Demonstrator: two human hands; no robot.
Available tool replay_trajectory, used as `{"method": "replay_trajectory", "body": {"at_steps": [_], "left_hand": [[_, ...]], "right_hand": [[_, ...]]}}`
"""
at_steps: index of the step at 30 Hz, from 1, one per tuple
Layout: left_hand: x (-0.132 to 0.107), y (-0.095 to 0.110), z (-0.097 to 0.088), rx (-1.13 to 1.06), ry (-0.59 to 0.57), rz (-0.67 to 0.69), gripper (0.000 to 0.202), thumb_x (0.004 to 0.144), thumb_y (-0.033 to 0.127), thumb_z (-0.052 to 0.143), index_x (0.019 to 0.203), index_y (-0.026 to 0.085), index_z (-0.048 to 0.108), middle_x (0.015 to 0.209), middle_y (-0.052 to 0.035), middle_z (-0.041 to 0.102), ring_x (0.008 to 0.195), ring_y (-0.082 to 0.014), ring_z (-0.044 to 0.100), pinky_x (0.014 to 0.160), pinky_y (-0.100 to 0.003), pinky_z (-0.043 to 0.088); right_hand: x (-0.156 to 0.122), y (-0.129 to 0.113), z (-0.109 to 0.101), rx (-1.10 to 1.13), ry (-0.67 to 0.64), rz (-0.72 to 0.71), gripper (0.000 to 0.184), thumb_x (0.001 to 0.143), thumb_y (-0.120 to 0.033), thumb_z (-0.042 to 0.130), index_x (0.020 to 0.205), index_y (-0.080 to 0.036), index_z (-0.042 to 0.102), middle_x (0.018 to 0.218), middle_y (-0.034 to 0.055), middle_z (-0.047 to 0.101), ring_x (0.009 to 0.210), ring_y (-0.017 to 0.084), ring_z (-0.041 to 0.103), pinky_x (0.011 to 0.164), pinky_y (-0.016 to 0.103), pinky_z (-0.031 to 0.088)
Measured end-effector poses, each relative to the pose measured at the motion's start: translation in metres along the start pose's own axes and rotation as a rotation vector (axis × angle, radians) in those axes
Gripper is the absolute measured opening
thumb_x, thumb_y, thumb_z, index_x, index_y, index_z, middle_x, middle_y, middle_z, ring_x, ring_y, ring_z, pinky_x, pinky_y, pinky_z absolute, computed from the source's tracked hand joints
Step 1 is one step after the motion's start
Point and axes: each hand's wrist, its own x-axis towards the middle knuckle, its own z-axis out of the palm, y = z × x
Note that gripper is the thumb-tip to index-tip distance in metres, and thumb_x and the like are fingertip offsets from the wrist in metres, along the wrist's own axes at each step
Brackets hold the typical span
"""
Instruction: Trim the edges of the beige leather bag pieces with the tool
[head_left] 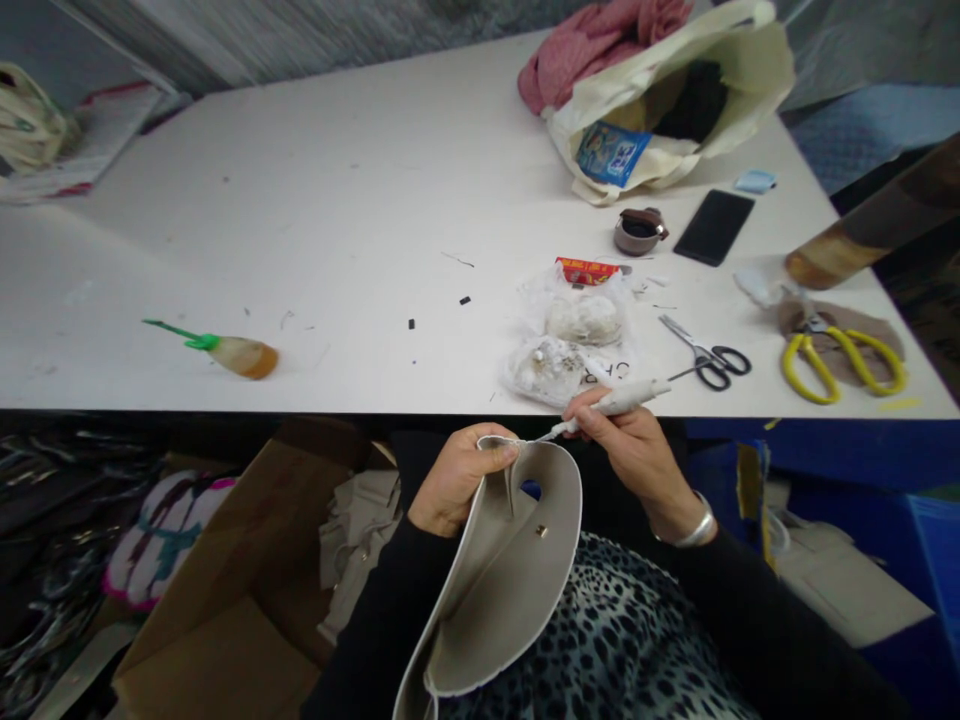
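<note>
My left hand (463, 476) is closed on the upper edge of a beige leather bag (510, 600), thumb on top. The bag hangs open over my lap, its rounded flap spread and a small gold clasp piece (541, 531) showing on it. In my right hand (634, 455) is a white pen-shaped tool (626, 397), like a soldering iron, with a thin dark line running from its back end. Its narrow tip points left and meets the bag's edge beside my left thumb; whether it touches I cannot tell.
On the white table (337, 220) are plastic-wrapped lumps (581, 320), scissors (705, 355), yellow-handled pliers (840, 355), a phone (715, 227), a glue bottle (244, 357) and a cloth bag (675, 110). Below stand a cardboard box (225, 620) at left and a blue bin (825, 570) at right.
</note>
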Motion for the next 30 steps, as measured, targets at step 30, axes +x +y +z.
{"method": "replay_trajectory", "body": {"at_steps": [30], "left_hand": [[-0.001,-0.009,0.008,-0.003,0.013,0.054,0.040,0.062,0.037,0.096,0.080,0.013,0.070,0.065,-0.0007,0.065,0.057,-0.0113,0.055,0.059,-0.024,0.040]], "right_hand": [[-0.005,0.001,0.012,-0.124,-0.062,-0.030,0.022,0.100,-0.041,0.067,0.095,-0.021,0.074,0.088,0.0015,0.073,0.083,0.017,0.069,0.081,0.030,0.055]]}}
